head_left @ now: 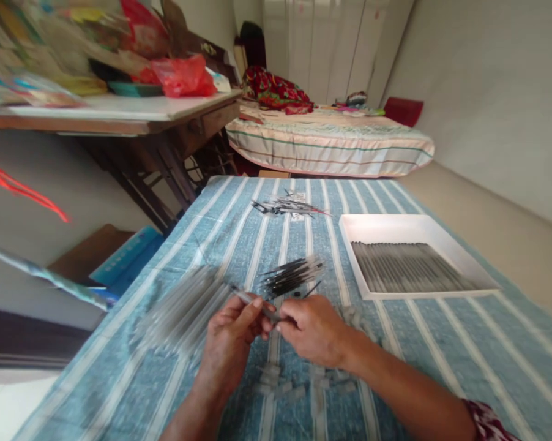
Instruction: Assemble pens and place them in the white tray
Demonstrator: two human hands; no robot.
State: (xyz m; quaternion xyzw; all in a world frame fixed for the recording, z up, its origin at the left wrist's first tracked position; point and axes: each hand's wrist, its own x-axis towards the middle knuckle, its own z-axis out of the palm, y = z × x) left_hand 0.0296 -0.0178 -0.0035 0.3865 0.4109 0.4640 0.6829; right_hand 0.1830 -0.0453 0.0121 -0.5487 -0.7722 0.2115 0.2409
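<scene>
My left hand (pixel 234 334) is closed around a slim grey pen (pixel 243 296), which slants up and to the left out of its fingers. Fingers of my right hand (pixel 313 327) pinch the near end of the same pen; blur hides whether a separate small part is between them. Left of my hands lies a pile of translucent grey pen barrels (pixel 188 306). Just beyond them is a bundle of thin black pen refills (pixel 292 275). Several small translucent grey pieces, perhaps pen caps (pixel 283 386), are scattered below my wrists.
A white box (pixel 386 223) at the right holds a row of grey pens (pixel 404 266). Farther back, loose dark thin sticks (pixel 285 207) lie on the blue striped cloth (pixel 230 208). A cluttered side table (pixel 166 110) stands left; a bed (pixel 331 141) is behind.
</scene>
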